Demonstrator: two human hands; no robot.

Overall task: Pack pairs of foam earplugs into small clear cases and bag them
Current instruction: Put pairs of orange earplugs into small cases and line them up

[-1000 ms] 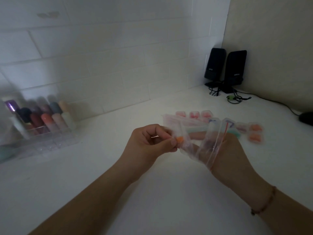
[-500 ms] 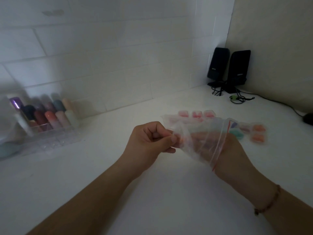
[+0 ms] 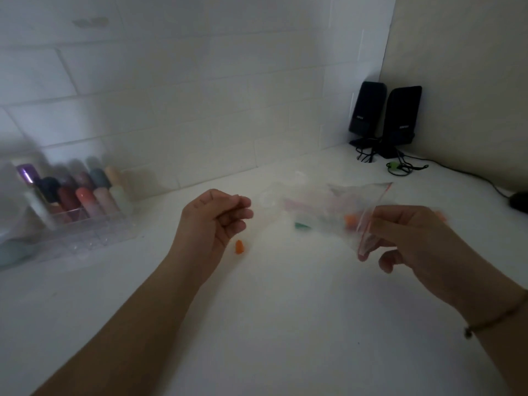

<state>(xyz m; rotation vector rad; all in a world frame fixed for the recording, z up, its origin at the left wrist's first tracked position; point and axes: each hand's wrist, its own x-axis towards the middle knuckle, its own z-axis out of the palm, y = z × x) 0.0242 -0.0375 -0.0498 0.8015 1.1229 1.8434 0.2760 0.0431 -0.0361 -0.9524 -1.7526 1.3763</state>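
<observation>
My right hand (image 3: 414, 241) pinches the red-striped mouth of a clear zip bag (image 3: 314, 204), which stretches out to the left above the white table. Through and behind the bag I see blurred colours: an orange piece (image 3: 350, 220) and a green piece (image 3: 301, 225). I cannot tell whether they are in the bag or on the table. My left hand (image 3: 214, 221) hovers apart from the bag, fingers curled in, with nothing visible in it. A single orange earplug (image 3: 239, 247) is just below that hand, against the white table.
A clear organiser (image 3: 85, 232) with several coloured bottles stands at the left by the tiled wall. Two black speakers (image 3: 383, 115) with cables sit in the back right corner. A dark mouse (image 3: 520, 202) lies at the right edge.
My hands have separated: the left let go of the bag and moved left, and the right pulled the bag to the right. The orange earplug that my left fingers held is now below that hand.
</observation>
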